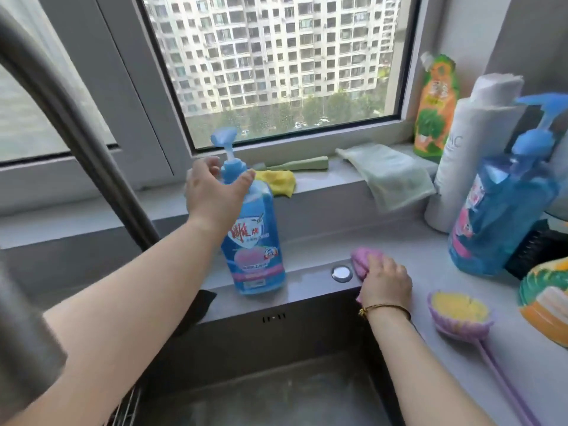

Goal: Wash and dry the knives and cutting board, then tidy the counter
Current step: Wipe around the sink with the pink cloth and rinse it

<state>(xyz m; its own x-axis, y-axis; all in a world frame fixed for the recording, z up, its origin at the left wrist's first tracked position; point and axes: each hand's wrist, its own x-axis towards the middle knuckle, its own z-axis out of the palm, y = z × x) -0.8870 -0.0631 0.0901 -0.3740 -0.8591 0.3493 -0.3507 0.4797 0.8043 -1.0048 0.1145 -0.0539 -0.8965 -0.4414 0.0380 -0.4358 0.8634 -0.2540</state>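
Left fingers (209,162) spread around blue bottle's (255,241) neck, right fingers (379,267) curled on pink cloth (362,258) beside sink (276,305)

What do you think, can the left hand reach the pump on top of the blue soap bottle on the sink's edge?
Probably yes. The left hand is right beside the neck of the blue plastic soap bottle, just below its light blue pump head, and nothing stands between them.
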